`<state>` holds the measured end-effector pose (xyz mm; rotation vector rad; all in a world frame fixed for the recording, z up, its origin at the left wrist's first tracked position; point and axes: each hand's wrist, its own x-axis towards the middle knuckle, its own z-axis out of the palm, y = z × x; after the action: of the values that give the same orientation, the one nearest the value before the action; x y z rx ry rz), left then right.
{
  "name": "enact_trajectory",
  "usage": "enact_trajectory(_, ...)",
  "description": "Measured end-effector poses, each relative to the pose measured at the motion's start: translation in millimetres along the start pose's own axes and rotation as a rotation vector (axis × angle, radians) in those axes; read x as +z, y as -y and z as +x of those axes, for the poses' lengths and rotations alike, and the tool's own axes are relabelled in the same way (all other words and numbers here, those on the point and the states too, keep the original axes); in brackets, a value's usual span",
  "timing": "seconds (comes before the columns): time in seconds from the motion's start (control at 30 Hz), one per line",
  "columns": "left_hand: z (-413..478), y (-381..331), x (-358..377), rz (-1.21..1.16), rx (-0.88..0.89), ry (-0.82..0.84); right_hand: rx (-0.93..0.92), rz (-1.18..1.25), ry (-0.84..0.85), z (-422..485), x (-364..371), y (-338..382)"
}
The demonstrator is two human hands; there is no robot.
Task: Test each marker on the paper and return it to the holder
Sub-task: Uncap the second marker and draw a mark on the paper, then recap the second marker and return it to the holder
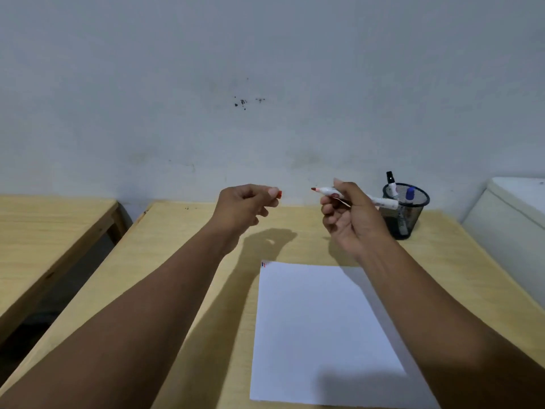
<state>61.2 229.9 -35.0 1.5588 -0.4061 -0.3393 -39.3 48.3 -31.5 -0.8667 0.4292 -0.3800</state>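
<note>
My right hand (351,215) holds an uncapped red marker (326,190) level above the table, its red tip pointing left. My left hand (246,206) is raised opposite it and pinches the red cap (279,194), a gap apart from the tip. Below the hands lies a white sheet of paper (321,329) with small blue and red strokes (263,264) at its far left corner. A black mesh holder (408,214) stands at the back right with a black-capped marker (390,181) and a blue-capped marker (410,193) in it.
The paper and holder rest on a light wooden table (191,261) against a pale wall. A second wooden table (50,231) stands to the left across a dark gap. A white cabinet-like object (513,214) borders the right edge.
</note>
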Motion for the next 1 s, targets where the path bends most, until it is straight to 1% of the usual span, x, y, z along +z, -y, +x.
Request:
enact_trajectory(0.1,7.5,-13.0,27.6,-0.120,-0.047,0.081,-0.011,-0.004,-0.015,-0.7,-5.1,20.4)
enact_trajectory(0.23,12.0,-19.4,65.6,-0.208,-0.084,0.161,-0.049,-0.016,-0.043,-3.2,-9.9,35.7)
enact_trajectory(0.4,18.5,-21.1,96.7,-0.212,-0.095,0.210,-0.102,-0.006,-0.082,-3.7,-19.7,49.2)
enact_trajectory(0.63,25.6,-25.9,113.4,-0.263,-0.097,0.247,-0.144,0.001,-0.129,-3.6,-31.1,62.0)
enact_trajectory(0.7,25.1,-27.8,118.4,-0.244,-0.085,0.261,-0.158,-0.016,-0.130,-3.0,-31.5,62.3)
enact_trajectory(0.77,23.5,-30.0,125.6,-0.203,-0.056,0.251,-0.169,-0.034,-0.126,-2.5,-30.7,62.0)
enact_trajectory(0.93,29.5,-33.9,138.2,-0.111,0.055,0.168,-0.175,-0.019,-0.134,3.7,-27.4,65.6)
enact_trajectory(1.0,31.7,-33.9,142.7,-0.070,0.091,0.129,-0.158,-0.065,-0.128,6.4,-28.0,69.8)
